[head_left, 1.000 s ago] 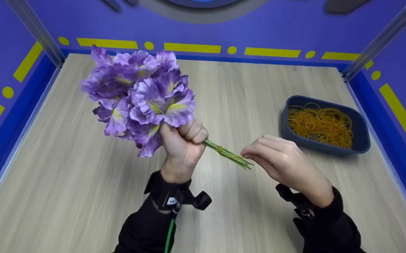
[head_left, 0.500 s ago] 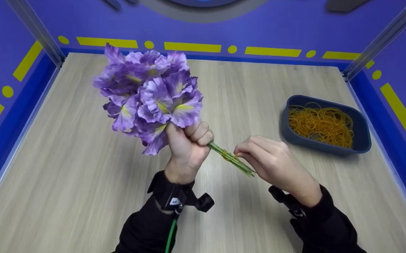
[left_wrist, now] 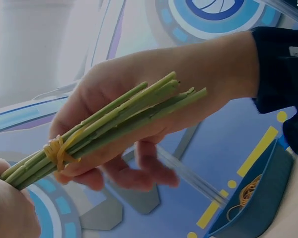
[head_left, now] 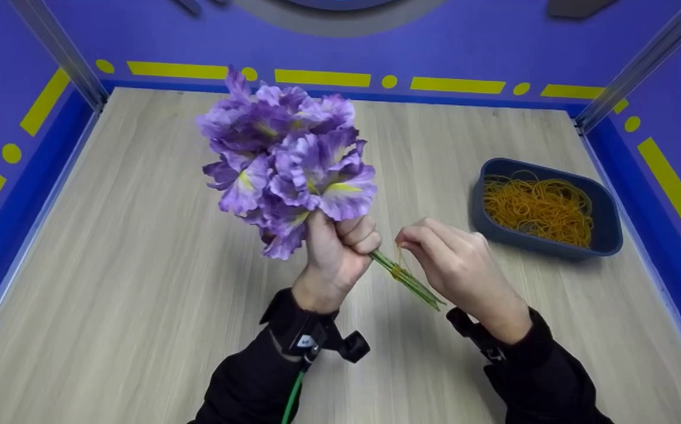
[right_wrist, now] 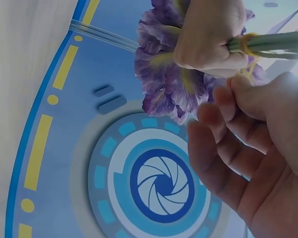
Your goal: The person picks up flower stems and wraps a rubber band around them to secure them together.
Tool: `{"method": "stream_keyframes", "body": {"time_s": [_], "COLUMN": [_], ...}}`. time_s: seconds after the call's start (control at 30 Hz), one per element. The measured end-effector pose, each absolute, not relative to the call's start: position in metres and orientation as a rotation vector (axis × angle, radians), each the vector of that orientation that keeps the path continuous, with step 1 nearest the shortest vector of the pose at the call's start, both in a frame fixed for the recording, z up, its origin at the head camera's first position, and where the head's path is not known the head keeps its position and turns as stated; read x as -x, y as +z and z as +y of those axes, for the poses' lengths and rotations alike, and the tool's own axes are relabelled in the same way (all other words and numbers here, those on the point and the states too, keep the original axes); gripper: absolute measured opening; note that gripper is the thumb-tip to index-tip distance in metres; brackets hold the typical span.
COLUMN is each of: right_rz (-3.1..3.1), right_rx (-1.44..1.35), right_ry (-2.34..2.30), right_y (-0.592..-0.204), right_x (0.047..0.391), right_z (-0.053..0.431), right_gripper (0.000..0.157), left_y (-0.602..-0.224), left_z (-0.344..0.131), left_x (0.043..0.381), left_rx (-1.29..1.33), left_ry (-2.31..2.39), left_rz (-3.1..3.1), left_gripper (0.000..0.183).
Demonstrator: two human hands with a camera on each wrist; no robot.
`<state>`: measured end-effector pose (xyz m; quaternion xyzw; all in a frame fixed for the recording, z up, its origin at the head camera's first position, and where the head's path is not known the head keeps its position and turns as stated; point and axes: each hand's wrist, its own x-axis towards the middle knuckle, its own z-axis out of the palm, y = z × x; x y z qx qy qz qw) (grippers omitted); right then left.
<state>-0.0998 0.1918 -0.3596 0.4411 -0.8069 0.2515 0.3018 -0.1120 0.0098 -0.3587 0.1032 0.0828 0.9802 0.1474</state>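
A bunch of purple irises (head_left: 293, 165) with yellow throats is held up over the table. My left hand (head_left: 337, 253) grips its stems just under the blooms, the fingers curled round them. The green stems (left_wrist: 119, 116) stick out below the fist, pointing down to the right in the head view. A yellow rubber band (left_wrist: 59, 151) is wound round them partway along. Thumb and forefinger of my right hand (head_left: 458, 265) pinch a loop of that band, drawn out thin from the stems. In the right wrist view the stretched loop (right_wrist: 249, 69) shows between the stems and the fingertips.
A dark blue-grey bin (head_left: 544, 250) holding a heap of yellow rubber bands (head_left: 538, 209) stands on the right of the wooden table (head_left: 140, 265). Blue-purple panels (head_left: 435, 41) with yellow marks wall the back and both sides. A green cable (head_left: 292, 394) runs along the left sleeve.
The left hand has carried the bunch to the right, and the stems now point more steeply down. The right hand has moved left and up, pulling the rubber band's loop away from the stems.
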Motion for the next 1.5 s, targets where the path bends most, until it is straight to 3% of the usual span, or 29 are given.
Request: {"method": "stream_keyframes", "body": {"time_s": [0.27,0.67,0.8,1.17,1.5], "right_rz": [-2.133,-2.182,-2.170,-2.209,-2.202], "right_rx": [-1.346,-1.368,-1.362,-1.801,-1.817], "right_ry": [0.930,1.021,0.972,1.312,1.263], "right_y": [-0.358,-0.357,-0.358,-0.358,-0.359], "right_x": [0.102,0.103,0.104,0.113,0.108], "right_z": [0.198,0.202,0.201,0.225,0.220], "right_gripper": [0.014,0.011,0.014,0.008,0.016], "left_y": [-0.360,-0.350,-0.349,-0.350,-0.351], "left_z": [0.017,0.003,0.001,-0.003,-0.005], "left_x": [0.110,0.111,0.109,0.110,0.112], "left_rx": [-0.133,-0.143,-0.170,-0.251,-0.237], "left_ry": [2.846,2.906,2.886,2.829,2.806], "left_rz": [0.194,-0.009,0.009,0.034,-0.022], "left_gripper": [0.038,0.034,0.036,0.058,0.054]}}
